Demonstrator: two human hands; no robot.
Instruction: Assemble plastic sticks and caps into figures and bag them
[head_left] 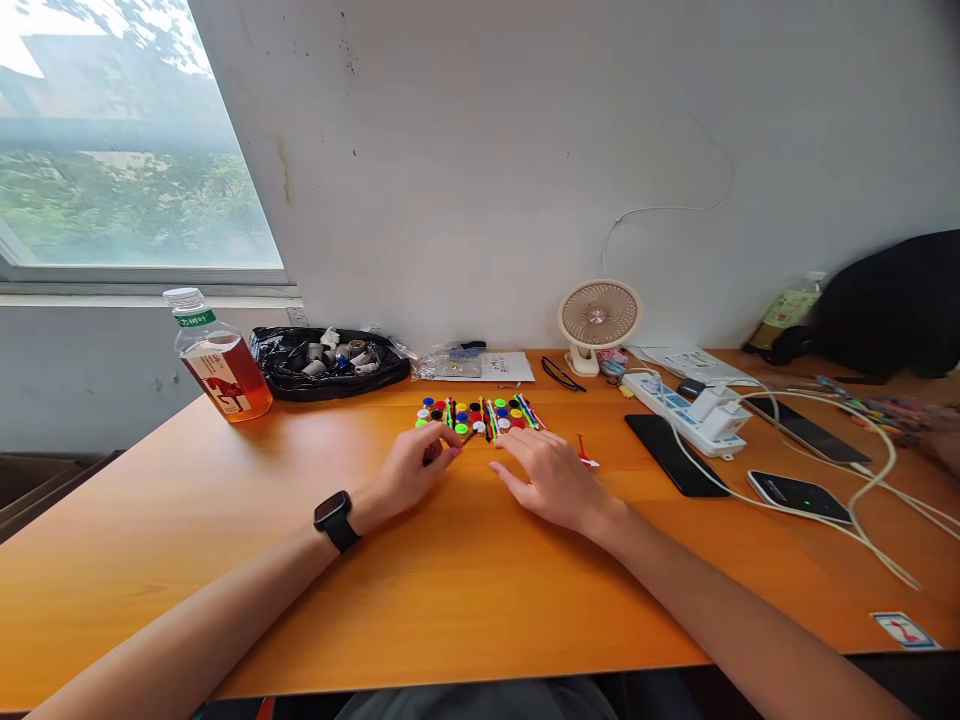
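Note:
A cluster of small coloured round pieces and thin coloured sticks (480, 414) lies on the orange table (450, 590), just beyond both hands. My left hand (414, 468), with a black watch on its wrist, has its fingers curled and pinched around a small dark piece I cannot make out, at the near left edge of the cluster. My right hand (551, 476) rests palm down on the table with fingers stretched toward the cluster, holding nothing. A red and white stick (585, 453) lies on its own right beside that hand.
A bottle of amber drink (217, 360) stands at the left. A black bag of small parts (330, 362) and a paper sheet (487, 367) lie behind. A small fan (598, 322), glasses, power strip (686, 415), phones (799, 494) and cables fill the right. Another person's hand (946, 440) shows at the far right.

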